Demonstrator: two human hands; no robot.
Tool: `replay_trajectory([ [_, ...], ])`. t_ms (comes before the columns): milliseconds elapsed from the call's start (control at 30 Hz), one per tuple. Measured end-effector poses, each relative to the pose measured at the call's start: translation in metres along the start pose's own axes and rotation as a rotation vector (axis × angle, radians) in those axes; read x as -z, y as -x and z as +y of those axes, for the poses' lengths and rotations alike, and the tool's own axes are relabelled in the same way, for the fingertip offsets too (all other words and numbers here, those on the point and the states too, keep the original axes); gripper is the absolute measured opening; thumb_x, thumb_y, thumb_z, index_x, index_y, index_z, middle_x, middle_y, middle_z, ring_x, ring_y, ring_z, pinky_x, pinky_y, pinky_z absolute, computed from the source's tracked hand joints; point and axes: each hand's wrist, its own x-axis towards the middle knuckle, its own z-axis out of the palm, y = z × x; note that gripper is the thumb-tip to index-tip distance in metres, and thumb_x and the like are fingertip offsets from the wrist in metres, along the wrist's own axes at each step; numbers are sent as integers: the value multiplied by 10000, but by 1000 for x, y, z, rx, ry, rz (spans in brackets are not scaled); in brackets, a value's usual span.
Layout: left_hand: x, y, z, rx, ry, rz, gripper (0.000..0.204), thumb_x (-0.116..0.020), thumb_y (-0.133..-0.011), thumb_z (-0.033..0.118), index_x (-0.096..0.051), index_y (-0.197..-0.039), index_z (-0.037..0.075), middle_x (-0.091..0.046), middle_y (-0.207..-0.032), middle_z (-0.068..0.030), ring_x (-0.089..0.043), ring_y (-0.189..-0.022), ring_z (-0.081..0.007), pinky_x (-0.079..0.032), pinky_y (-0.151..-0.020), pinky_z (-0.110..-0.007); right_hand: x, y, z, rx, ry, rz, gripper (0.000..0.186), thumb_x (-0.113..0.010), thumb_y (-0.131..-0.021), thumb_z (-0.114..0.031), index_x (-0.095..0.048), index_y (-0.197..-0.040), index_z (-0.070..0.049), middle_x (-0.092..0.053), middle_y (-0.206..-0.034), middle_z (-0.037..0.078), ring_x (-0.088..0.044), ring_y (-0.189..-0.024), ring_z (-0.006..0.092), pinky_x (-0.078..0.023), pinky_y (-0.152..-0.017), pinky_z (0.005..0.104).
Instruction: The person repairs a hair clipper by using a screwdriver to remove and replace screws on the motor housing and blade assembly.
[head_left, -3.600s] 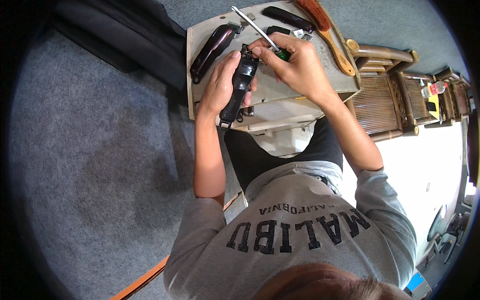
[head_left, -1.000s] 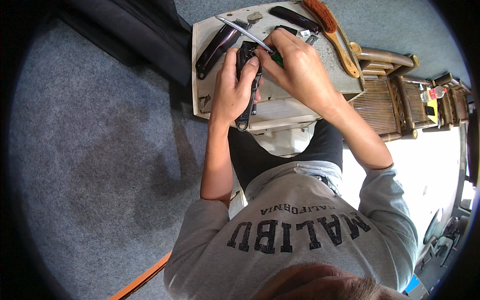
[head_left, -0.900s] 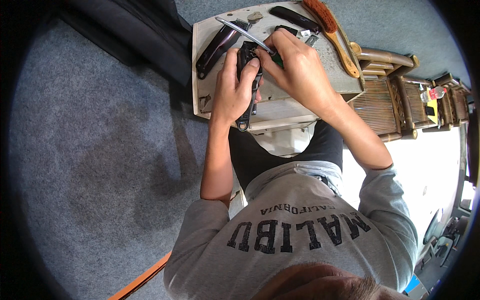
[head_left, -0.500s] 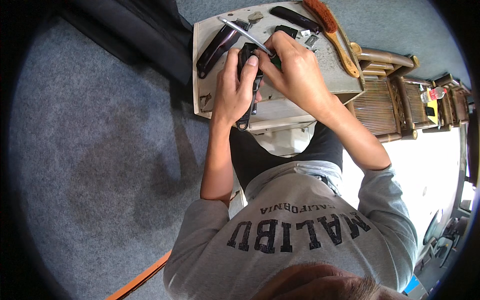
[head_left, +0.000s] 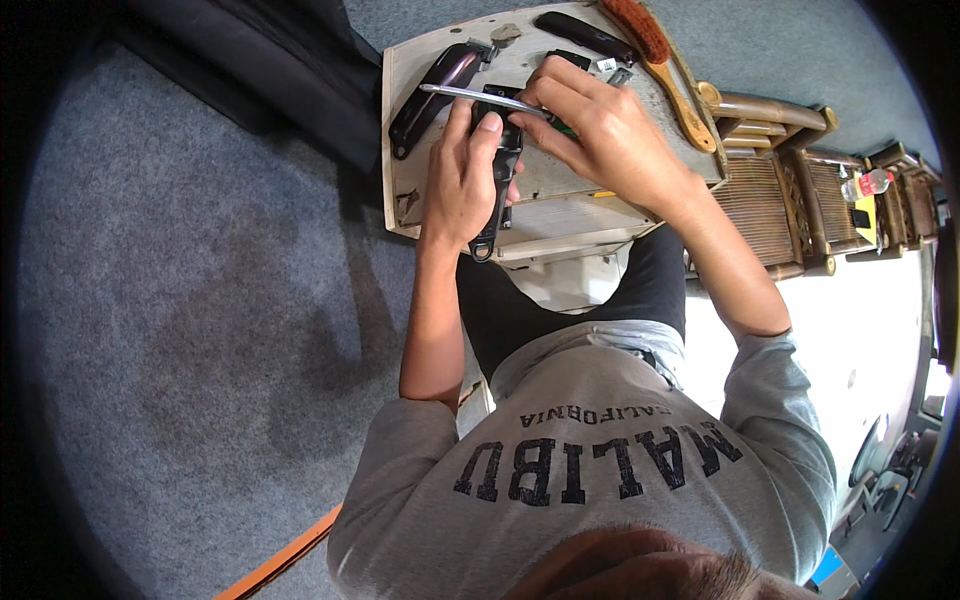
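My left hand (head_left: 462, 185) is closed round a black hair clipper (head_left: 505, 150), its looped end pointing down toward me. My right hand (head_left: 610, 135) grips a screwdriver (head_left: 455, 92) by its mostly covered green handle, the silver shaft lying level across the clipper's head and pointing left, while the thumb and fingertips are at that head. Whatever they pinch there is too small to make out. On the pale wooden stand (head_left: 405, 190) a dark purple clipper (head_left: 438, 88) lies left of my hands, with a black trimmer (head_left: 580, 35) and small dark parts behind them.
A brush (head_left: 648, 40) with a wooden handle lies along the stand's right edge. Bamboo chairs (head_left: 755, 210) stand at the right, holding a bottle (head_left: 870, 184) and a yellow item. Dark fabric (head_left: 260, 70) hangs at upper left over grey carpet (head_left: 190, 300).
The screwdriver has swung down from a steep diagonal to nearly level, its tip moving lower and left. My right hand has shifted slightly; my left still holds the clipper.
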Motion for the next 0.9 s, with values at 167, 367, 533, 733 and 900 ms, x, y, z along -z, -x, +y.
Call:
replay_trajectory([
  [167, 4, -1, -3, 0, -29, -17, 362, -480, -1130, 331, -526, -1332, 35, -662, -739, -80, -610, -510, -129, -505, -480, -287, 7, -7, 4, 79, 138, 44, 179, -739, -966, -168, -685, -1004, -1, -636, -922, 110, -701, -748, 337, -565, -642, 441],
  [367, -1, -2, -5, -73, -76, -8, 336, -634, -1093, 320, -552, -1243, 30, -689, -800, -69, -610, -525, -90, -501, -466, -257, 6, -8, 17, 93, -58, -27, 197, -730, -980, -174, -697, -1008, 18, -650, -906, 145, -688, -785, 367, -539, -687, 456],
  [533, 0, -2, 0, 23, -2, 2, 317, -664, -1080, 321, -578, -1177, 31, -699, -825, -71, -609, -528, -81, -497, -451, -238, -6, 4, 16, -63, -172, -16, 207, -719, -1000, -177, -707, -1027, 28, -662, -903, 170, -685, -823, 400, -533, -725, 461],
  [733, 2, -4, 5, 29, -28, -10, 309, -646, -1088, 331, -600, -1089, 26, -695, -789, -70, -609, -496, -94, -492, -437, -239, -12, 16, 0, -343, -339, 10, 240, -725, -1017, -201, -728, -1104, 22, -713, -886, 173, -702, -782, 322, -536, -712, 409],
  [900, -1, -7, 6, 16, -32, -42, 266, -670, -1071, 277, -613, -1026, 21, -691, -778, -59, -609, -503, -84, -479, -431, -242, -15, 18, -8, -649, -534, 4, 243, -736, -1029, -229, -742, -1092, 5, -714, -756, 95, -645, -614, 135, -503, -581, 328],
])
